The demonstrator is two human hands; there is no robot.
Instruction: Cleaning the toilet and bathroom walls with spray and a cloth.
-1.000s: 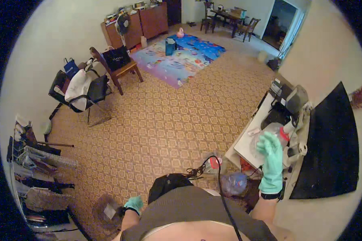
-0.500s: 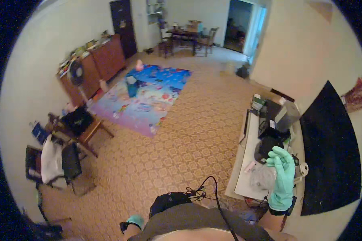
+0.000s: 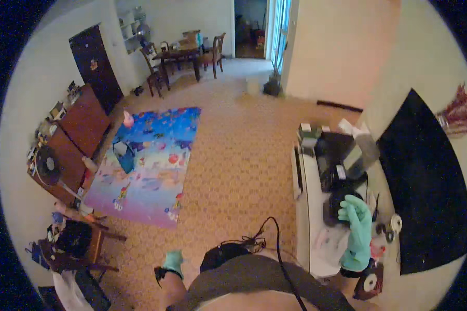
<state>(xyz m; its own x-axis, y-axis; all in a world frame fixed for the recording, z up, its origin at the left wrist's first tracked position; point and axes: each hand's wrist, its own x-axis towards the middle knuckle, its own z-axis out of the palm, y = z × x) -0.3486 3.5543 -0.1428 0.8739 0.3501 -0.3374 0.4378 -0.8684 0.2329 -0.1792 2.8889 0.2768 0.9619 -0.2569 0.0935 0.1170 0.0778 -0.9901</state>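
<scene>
Patterned tan flooring runs beside a low white table [image 3: 308, 243]. Over it the green-gloved right hand [image 3: 357, 228] hovers, fingers loosely spread, holding nothing, near a round black device [image 3: 337, 199]. Down low, the gloved left hand [image 3: 172, 260] hangs; its fingers cannot be made out.

A round black object [image 3: 338, 199] sits on the white cabinet top [image 3: 306, 217]; details unclear.

My green-gloved right hand [image 3: 357, 236] covers part of the small clear bottle [image 3: 377, 248] behind it; whether I grip it is unclear. Small items on the white tabletop [image 3: 308, 243] blur together.
</scene>
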